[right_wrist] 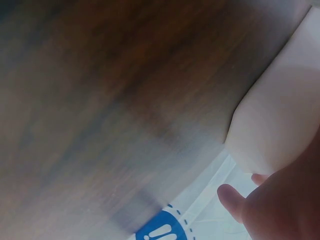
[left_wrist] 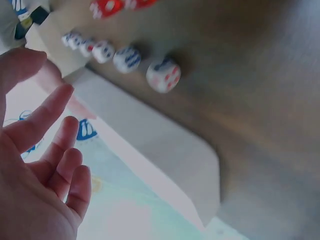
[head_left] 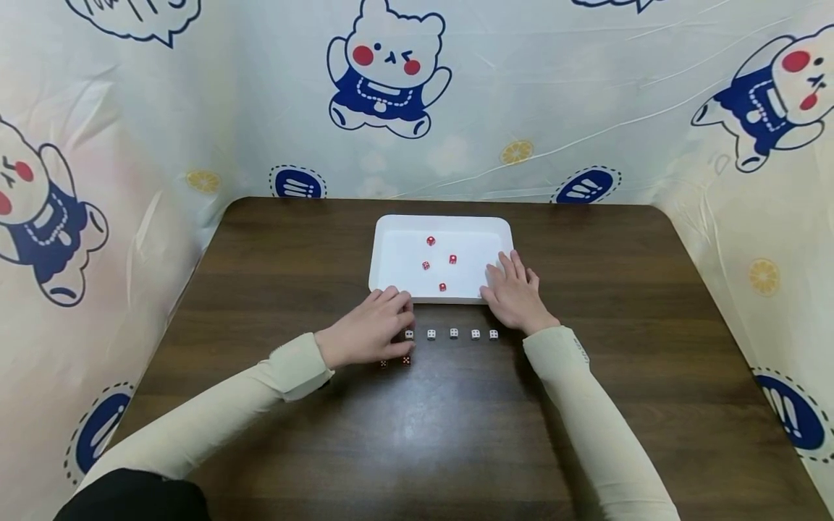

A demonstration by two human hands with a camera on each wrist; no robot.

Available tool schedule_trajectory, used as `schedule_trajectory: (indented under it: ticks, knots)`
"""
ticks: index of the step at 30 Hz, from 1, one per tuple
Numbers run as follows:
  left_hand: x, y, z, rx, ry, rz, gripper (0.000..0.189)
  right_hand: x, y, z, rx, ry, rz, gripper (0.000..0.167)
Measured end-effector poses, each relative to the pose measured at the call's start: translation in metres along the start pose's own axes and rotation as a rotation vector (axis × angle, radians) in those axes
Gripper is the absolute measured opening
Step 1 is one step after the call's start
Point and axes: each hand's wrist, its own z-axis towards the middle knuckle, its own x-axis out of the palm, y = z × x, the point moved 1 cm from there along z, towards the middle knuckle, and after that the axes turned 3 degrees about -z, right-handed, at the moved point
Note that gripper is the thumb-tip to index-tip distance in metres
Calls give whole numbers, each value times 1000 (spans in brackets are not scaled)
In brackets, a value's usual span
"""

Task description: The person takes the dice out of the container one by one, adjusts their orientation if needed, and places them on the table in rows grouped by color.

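A white tray (head_left: 470, 278) lies on the table with several red dice (head_left: 452, 259) scattered inside. In front of it runs a row of several white dice (head_left: 454, 333). Two red dice (head_left: 407, 359) sit nearer the person, partly under the left hand. My left hand (head_left: 370, 327) is above the left end of the rows, near the tray's front left corner; in the left wrist view its fingers (left_wrist: 47, 117) are loosely bent, apart, and hold nothing. My right hand (head_left: 515, 295) rests at the tray's right front corner, fingers spread over the rim.
The brown wooden table (head_left: 625, 405) reaches out on both sides of the tray. Behind and beside it hangs a pale curtain (head_left: 260, 108) printed with cartoon bears.
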Motion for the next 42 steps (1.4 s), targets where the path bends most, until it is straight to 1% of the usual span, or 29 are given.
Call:
schedule_trajectory:
  ticks: [4,9,11,13,17,19,23,27,29,33,36,42]
  knots:
    - [-14,3,11,-37,-33,6,20,-1,-1,-1,1,2,9,58]
    - [-26,9,26,-73,-116,-10,19,-1,-2,-1,4,0,9,58]
    - [-28,12,32,-94,-149,-41,21,-1,-2,-1,5,-4,12,58]
    - [-29,15,40,-128,-175,-81,22,-1,-2,-1,5,-7,19,58]
    - [-26,25,54,-205,-197,-136,25,0,-2,-2,6,-7,31,57]
    - [-22,30,60,-239,-192,-146,25,1,-2,-2,7,-7,31,57]
    - [-12,43,71,-318,-157,-170,23,1,-1,-1,11,-6,26,56]
    - [2,57,80,-396,-124,-198,21,2,-1,-1,14,-4,19,56]
    - [8,63,83,-421,-116,-209,22,2,-1,-1,13,-2,16,57]
    - [15,69,88,-449,-107,-224,22,2,-1,-1,13,-2,12,58]
    - [19,72,92,-455,-101,-214,22,3,-2,-1,12,-8,8,57]
    - [23,74,101,-484,-61,-176,25,2,-3,0,8,-20,9,57]
